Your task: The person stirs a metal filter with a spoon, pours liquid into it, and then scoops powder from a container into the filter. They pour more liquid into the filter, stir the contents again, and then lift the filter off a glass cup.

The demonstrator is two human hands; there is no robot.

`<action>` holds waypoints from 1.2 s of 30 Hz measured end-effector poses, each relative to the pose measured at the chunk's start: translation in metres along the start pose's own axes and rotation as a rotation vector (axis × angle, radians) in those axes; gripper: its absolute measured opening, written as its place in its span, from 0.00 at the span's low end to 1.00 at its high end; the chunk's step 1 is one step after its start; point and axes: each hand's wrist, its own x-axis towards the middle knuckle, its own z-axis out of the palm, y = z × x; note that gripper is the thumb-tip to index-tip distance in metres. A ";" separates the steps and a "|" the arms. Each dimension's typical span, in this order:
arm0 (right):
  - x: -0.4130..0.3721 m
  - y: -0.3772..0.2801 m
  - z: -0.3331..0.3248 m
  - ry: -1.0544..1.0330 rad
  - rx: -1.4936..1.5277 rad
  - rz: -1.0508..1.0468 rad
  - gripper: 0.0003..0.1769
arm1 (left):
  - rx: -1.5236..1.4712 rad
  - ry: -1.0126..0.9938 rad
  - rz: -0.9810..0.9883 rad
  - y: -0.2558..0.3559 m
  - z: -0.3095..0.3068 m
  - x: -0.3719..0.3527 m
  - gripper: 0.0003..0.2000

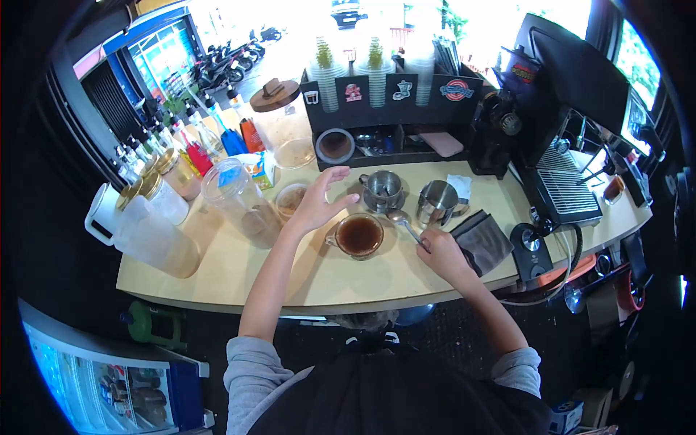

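Note:
A clear glass cup of brown drink (359, 235) stands on the counter between my hands. My left hand (322, 201) hovers up and to the left of it, fingers apart and holding nothing. In my right hand (441, 252) is the handle of a metal spoon (399, 217), its bowl pointing up and left, to the right of the cup. Behind the cup sits a small metal cup on a dark saucer (382, 190). A steel pitcher (437, 203) stands to its right. A dark folded cloth (482, 243) lies right of my right hand.
Clear plastic jars (243, 203), a translucent pitcher (156, 235) and several syrup bottles crowd the left. A black organizer (399, 94) with stacked cups lines the back. The espresso machine (569, 192) and a grinder (500, 123) stand at the right. The counter's front edge (326, 308) is near me.

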 end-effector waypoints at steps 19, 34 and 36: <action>0.017 -0.051 0.033 -0.041 0.466 -0.065 0.45 | -0.552 0.442 -0.192 -0.023 0.062 -0.102 0.14; 0.030 -0.067 0.061 0.016 0.686 -0.070 0.45 | -0.718 0.347 -0.193 -0.018 0.063 -0.104 0.16; 0.029 -0.069 0.060 0.025 0.696 -0.075 0.44 | -0.715 0.325 -0.216 -0.010 0.058 -0.104 0.16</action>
